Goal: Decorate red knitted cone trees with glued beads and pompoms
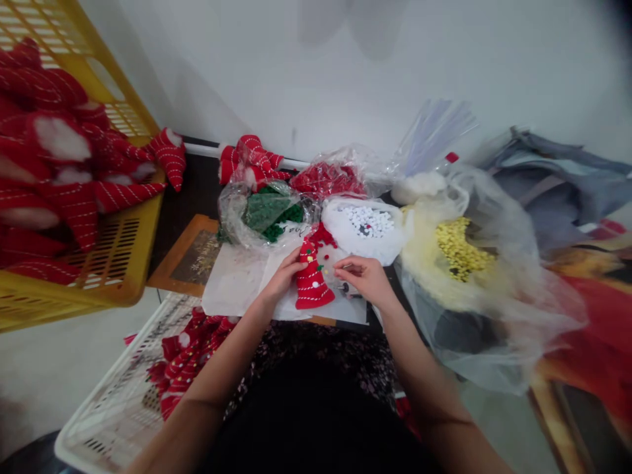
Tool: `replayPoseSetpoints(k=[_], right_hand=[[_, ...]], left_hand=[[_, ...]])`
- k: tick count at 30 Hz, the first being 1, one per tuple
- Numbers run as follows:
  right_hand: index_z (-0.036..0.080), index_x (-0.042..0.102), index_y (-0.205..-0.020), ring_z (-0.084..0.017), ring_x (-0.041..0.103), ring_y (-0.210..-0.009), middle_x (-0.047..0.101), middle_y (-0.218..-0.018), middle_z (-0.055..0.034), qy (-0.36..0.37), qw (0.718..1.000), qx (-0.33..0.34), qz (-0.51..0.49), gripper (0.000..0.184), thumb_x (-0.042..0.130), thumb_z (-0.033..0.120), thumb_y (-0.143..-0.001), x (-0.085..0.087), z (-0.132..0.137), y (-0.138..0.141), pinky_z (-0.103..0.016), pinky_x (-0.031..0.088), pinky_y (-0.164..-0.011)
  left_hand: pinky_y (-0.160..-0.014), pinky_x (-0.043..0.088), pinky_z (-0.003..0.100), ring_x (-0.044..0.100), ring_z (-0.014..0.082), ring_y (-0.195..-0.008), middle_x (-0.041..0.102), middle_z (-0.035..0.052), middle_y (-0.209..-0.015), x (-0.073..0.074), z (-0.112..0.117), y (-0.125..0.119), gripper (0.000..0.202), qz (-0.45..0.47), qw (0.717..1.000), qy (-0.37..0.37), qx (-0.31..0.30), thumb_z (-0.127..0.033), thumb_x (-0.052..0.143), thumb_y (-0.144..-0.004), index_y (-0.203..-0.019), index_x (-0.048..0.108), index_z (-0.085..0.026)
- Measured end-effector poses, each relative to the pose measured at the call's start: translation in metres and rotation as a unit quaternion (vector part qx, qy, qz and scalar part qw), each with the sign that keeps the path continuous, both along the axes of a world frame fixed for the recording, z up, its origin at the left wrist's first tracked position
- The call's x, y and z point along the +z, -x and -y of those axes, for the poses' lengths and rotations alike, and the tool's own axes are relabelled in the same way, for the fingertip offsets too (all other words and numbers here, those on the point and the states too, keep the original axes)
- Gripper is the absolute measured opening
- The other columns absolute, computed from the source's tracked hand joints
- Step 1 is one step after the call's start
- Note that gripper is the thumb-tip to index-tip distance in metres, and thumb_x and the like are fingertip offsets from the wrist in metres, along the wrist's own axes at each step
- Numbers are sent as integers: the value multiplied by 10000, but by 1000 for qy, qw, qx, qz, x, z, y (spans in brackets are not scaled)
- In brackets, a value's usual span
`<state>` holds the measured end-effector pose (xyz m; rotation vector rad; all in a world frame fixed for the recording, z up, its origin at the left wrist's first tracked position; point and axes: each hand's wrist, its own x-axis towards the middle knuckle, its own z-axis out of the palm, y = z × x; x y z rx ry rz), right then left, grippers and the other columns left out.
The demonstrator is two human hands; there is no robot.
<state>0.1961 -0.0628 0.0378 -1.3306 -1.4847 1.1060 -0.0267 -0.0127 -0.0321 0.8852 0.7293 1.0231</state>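
Note:
My left hand (pixel 282 278) grips a red knitted cone (pixel 311 283) with white stripes and small coloured beads, which stands tilted on a white paper sheet (pixel 237 283). To its right, my right hand (pixel 363 280) pinches what looks like a thin needle (pixel 345 267) between thumb and forefinger, close to the cone but apart from it. Below that hand lies a small metal tool (pixel 343 288), partly hidden. Just beyond the hands sit a white bag of white beads (pixel 368 222) and a clear bag of yellow beads (pixel 464 249).
Red striped knitted pieces (pixel 64 164) fill a yellow plastic crate (pixel 123 263) at left. A white crate (pixel 118 401) with red pieces sits lower left. Bags of green (pixel 266 210) and red material (pixel 328 179) stand behind the paper, beside an orange-framed board (pixel 190 260).

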Motion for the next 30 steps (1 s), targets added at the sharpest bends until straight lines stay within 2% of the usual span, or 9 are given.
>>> replayPoseSetpoints(k=[3, 5, 9, 11, 14, 17, 23, 27, 30], right_hand=[[224, 810, -909, -259, 790, -720, 811, -803, -67, 37, 999, 2, 1, 275, 810, 480, -808, -2, 7, 4, -296, 580, -464], [224, 794, -901, -253, 787, -706, 798, -774, -62, 43, 999, -1, -3, 276, 809, 485, -813, -3, 9, 6, -284, 565, -449], [218, 753, -798, -209, 732, -588, 746, -700, -39, 38, 999, -15, -7, 292, 840, 497, -798, -4, 8, 8, -302, 597, -497], [217, 768, -782, -197, 727, -602, 763, -826, -63, 8, 1000, -15, -3, 296, 849, 501, -800, -6, 7, 8, -333, 635, -550], [228, 828, -907, -220, 780, -763, 749, -1076, -105, -37, 999, -1, 1, 282, 799, 505, -865, -10, 8, 8, -390, 690, -713], [234, 833, -1024, -238, 800, -872, 738, -1158, -116, -41, 999, 19, -3, 266, 741, 463, -924, -13, 9, 9, -409, 689, -808], [230, 772, -1032, -223, 764, -815, 800, -899, -51, -37, 999, 14, 37, 201, 766, 326, -856, -15, 11, 19, -361, 636, -752], [239, 751, -1015, -212, 764, -801, 812, -897, -38, -44, 997, 26, 54, 175, 736, 314, -857, -16, 10, 22, -330, 598, -706], [227, 761, -994, -212, 758, -777, 822, -902, -45, -65, 994, -9, 91, 160, 723, 299, -857, -15, 1, 7, -321, 583, -693]], left_hand=[[-1180, 402, 470, 606, 358, -1342, 742, 53, -1366, -1, -1, 1, 594, -3, 1000, 4, 8, -304, 791, -692, -1281, 757, -239], [-1166, 412, 463, 618, 352, -1323, 747, 58, -1353, -1, -2, 1, 594, -4, 1000, 10, 13, -299, 793, -685, -1274, 757, -231], [-1124, 445, 442, 657, 330, -1251, 768, 54, -1292, 0, -2, 0, 578, 6, 1000, 23, 21, -290, 788, -657, -1231, 768, -226], [-1114, 451, 432, 663, 321, -1235, 774, 47, -1270, 1, -2, -1, 567, 9, 999, 21, 25, -291, 778, -648, -1212, 771, -229], [-1121, 444, 431, 652, 320, -1258, 764, 49, -1297, 1, -2, -1, 570, 5, 999, 15, 28, -293, 765, -655, -1222, 762, -229], [-1126, 440, 430, 645, 319, -1276, 751, 55, -1322, -1, -2, -1, 588, -1, 1000, 14, 25, -303, 758, -668, -1251, 748, -229], [-1142, 432, 437, 644, 327, -1281, 762, 49, -1298, -3, -3, 0, 565, -8, 999, 7, 31, -304, 766, -656, -1217, 763, -232], [-1147, 430, 447, 644, 333, -1277, 767, 52, -1300, -4, -3, 0, 547, -2, 999, 7, 44, -283, 778, -656, -1201, 771, -228], [-1134, 444, 450, 656, 330, -1259, 771, 48, -1285, -5, -3, -1, 562, 3, 999, 16, 40, -281, 777, -665, -1225, 762, -230]])
